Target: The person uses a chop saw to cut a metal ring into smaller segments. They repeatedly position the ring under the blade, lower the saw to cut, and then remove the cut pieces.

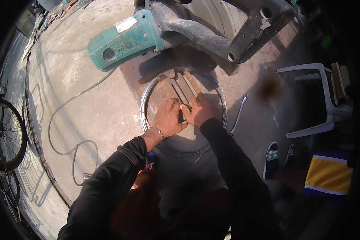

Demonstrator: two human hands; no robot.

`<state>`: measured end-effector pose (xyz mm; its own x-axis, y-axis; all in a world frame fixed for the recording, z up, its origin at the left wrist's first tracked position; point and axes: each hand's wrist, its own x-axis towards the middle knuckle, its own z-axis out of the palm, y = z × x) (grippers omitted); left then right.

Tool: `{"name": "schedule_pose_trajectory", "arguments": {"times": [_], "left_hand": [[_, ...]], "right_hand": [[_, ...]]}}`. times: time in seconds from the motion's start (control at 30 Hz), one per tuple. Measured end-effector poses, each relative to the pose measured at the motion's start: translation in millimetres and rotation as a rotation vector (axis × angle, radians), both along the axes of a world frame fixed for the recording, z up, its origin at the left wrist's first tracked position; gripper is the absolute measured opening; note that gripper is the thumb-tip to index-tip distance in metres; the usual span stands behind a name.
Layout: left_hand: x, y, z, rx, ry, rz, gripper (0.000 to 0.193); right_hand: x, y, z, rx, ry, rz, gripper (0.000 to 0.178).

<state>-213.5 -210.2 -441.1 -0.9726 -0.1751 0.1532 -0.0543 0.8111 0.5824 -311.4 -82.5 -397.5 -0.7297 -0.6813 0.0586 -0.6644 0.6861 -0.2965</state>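
Note:
Both my hands are together at the metal vise [179, 89] on the base plate of a cut-off saw. My left hand [169, 119] is curled over the near end of the vise, a chain bracelet at its wrist. My right hand [202, 112] presses in from the right with its fingers bent round the vise, thumb close to the left hand. The fingers hide whatever small part lies between them. A coil of silvery wire [143, 113] rings the vise and passes under my forearms. The saw's teal motor [126, 39] and black handle [196, 30] stand just beyond.
An open-end wrench [239, 115] lies right of the coil. A grey cable [52, 124] winds over the concrete at left. A white plastic chair [327, 94] stands at right, near another person's shoe [271, 160] and yellow-purple clothing [328, 175]. A bicycle wheel [22, 136] is far left.

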Motion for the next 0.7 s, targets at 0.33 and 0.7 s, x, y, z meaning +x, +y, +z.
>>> {"name": "schedule_pose_trajectory", "arguments": {"times": [0.33, 0.7], "left_hand": [[-10.9, -17.0, -16.7, -0.296, -0.118, -0.207, 0.107], [-9.2, -19.2, -15.5, -0.310, -0.131, -0.197, 0.097]], "right_hand": [[-10.7, -7.0, -36.3, -0.037, 0.089, 0.087, 0.019], [-7.4, -7.6, -25.8, 0.002, 0.029, 0.078, 0.018]]}}
